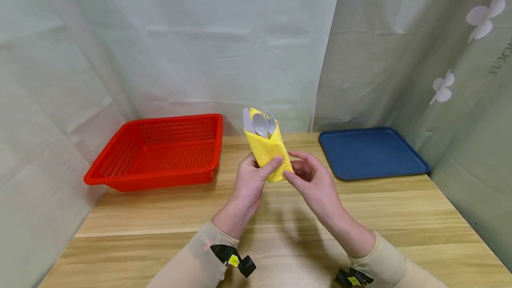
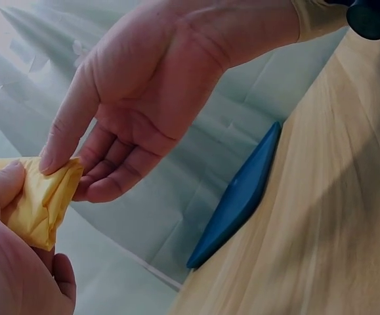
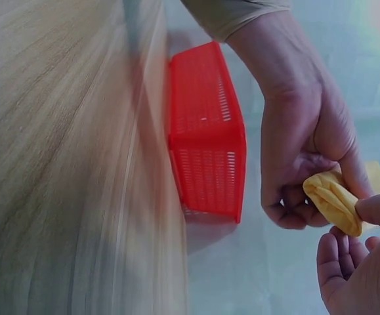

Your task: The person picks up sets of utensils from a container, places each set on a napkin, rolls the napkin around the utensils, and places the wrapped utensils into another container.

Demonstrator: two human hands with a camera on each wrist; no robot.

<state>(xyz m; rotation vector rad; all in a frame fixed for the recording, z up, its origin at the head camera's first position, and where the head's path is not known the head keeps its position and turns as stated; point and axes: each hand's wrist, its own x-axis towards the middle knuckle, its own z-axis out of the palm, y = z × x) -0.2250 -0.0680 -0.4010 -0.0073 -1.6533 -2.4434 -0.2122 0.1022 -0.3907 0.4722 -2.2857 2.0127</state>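
A yellow napkin (image 1: 269, 149) is folded into a pouch, held tilted above the table. Out of its top stick a grey plastic knife (image 1: 248, 120), a spoon (image 1: 261, 125) and a fork (image 1: 272, 123); their lower ends are hidden in the fold. My left hand (image 1: 252, 179) grips the pouch low down, thumb across its front and fingers behind. My right hand (image 1: 316, 181) pinches the pouch's lower right edge between thumb and fingers. In the left wrist view, the right thumb lies on the napkin's folded end (image 2: 52, 197).
A red perforated plastic basket (image 1: 160, 177) stands on the wooden table (image 1: 180, 212) at the left. At the back right lies a blue tray (image 1: 372, 152). Pale curtains (image 1: 220, 34) hang behind and at both sides.
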